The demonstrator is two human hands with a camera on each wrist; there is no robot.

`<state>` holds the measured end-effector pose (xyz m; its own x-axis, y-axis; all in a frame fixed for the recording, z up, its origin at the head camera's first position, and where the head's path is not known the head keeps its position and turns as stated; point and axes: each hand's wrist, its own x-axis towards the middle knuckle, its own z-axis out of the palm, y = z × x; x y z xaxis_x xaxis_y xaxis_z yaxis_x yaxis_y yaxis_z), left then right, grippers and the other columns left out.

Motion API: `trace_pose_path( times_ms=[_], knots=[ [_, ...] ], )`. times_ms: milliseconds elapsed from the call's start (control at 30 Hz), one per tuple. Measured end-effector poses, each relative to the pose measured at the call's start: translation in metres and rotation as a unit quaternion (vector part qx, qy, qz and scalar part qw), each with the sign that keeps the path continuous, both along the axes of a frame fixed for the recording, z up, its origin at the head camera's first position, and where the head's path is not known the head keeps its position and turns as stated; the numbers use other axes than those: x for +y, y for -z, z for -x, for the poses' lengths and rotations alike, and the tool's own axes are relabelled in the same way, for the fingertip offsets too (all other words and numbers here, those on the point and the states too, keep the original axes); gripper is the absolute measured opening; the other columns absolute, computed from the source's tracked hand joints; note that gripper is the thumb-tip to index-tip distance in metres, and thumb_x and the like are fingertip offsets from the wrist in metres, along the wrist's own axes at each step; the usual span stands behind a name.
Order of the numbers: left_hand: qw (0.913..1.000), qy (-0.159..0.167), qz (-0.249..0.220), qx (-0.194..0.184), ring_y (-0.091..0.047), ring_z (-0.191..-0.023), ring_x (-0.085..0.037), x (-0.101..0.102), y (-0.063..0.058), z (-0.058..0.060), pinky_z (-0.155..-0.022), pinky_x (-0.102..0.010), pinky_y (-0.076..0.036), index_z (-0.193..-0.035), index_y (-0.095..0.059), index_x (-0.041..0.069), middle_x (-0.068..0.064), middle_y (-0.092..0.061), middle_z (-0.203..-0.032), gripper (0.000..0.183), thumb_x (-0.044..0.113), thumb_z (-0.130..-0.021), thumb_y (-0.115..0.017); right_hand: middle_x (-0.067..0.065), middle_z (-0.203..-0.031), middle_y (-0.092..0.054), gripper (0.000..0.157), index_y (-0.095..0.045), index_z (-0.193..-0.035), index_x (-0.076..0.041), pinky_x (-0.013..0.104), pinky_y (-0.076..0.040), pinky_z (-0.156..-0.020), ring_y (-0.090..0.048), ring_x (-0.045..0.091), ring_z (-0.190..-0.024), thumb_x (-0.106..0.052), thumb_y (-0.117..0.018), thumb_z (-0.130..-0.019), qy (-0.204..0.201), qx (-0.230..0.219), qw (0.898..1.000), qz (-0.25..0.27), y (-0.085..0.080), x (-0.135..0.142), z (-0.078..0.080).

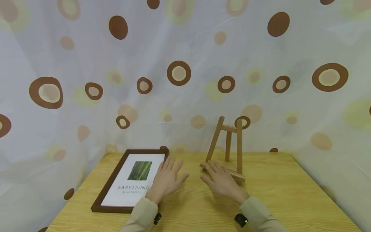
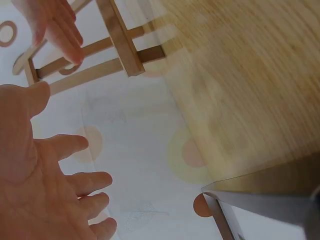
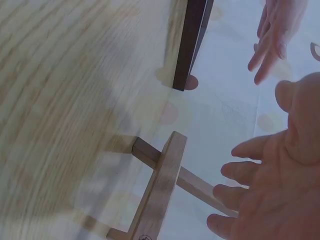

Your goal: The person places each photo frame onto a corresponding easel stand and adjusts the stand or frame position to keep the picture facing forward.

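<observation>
My left hand (image 1: 167, 178), fingers spread, hovers palm down beside the right edge of a picture frame (image 1: 113, 182). The frame has a dark brown border and a white insert reading "EASY LIVING" under a small green picture; it lies on the table with its lower right corner behind my forearm. My right hand (image 1: 221, 182) is also spread and holds nothing, its fingers overlapping the ledge of a small wooden easel (image 1: 239, 146) in the head view. The easel stands upright on its legs. Both palms show bare in the wrist views.
The wooden table (image 1: 278, 190) ends at a pale curtain (image 1: 197, 38) with brown and yellow spots, which hangs behind it and along both sides. A dark band with a small device (image 1: 241, 220) is on the right wrist, another (image 1: 157, 218) on the left.
</observation>
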<state>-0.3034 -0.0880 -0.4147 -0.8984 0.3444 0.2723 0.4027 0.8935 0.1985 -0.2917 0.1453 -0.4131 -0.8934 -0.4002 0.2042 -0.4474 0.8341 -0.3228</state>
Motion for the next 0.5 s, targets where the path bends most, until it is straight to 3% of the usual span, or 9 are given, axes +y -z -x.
trace_pose_path(
  times_ms=[267, 500],
  knots=[
    [0.9979, 0.012, -0.064, -0.002, -0.015, -0.134, -0.033, -0.006, 0.004, 0.003, -0.105, -0.052, -0.018, -0.14, -0.035, 0.016, -0.014, -0.03, -0.142, 0.065, 0.059, -0.091, -0.031, 0.015, -0.14, -0.034, 0.057, -0.035, -0.14, -0.011, 0.056, -0.021, -0.102, -0.027, 0.035, -0.129, -0.045, -0.037, -0.095, -0.016, 0.02, 0.997, 0.073, 0.003, -0.005, 0.002],
    [0.984, -0.002, -0.176, -0.028, -0.033, -0.127, -0.03, -0.011, 0.006, 0.002, -0.101, -0.048, -0.03, -0.136, -0.041, 0.011, -0.01, -0.04, -0.137, 0.061, 0.052, -0.092, -0.039, 0.008, -0.136, -0.043, 0.047, -0.046, -0.133, -0.024, 0.048, -0.037, -0.096, -0.042, 0.026, -0.122, -0.047, -0.044, -0.092, 0.002, 0.019, 0.99, 0.142, 0.008, -0.005, 0.007]
  ],
)
